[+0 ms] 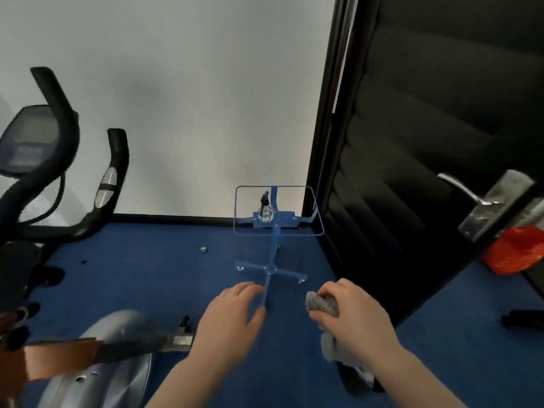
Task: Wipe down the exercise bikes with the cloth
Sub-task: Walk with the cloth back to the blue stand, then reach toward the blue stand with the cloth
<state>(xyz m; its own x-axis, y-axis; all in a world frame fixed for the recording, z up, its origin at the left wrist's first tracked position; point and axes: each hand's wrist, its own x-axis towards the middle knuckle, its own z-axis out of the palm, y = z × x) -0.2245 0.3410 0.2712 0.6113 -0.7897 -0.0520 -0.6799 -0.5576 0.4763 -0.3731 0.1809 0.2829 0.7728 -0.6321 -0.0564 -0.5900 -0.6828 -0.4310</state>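
Blue wheeled stand (276, 248) — spray bottle (265, 212) atop; black door (426, 142) open.

The cloth (322, 304) bunched in my right hand (356, 322) looks grey and nubbly — soft, matt fabric. The bike's shroud (117, 375) is smooth silver plastic with a dull sheen; its handlebars (59, 113) are matt black. The door handle (468, 191) is polished metal — the floor (147, 275) flat blue carpet.

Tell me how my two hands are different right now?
The right hand is closed in a grip around the grey cloth, while the left hand holds nothing. The right hand is curled into a fist; the left hand's fingers are spread loosely. Both hang bare above the blue floor, side by side.
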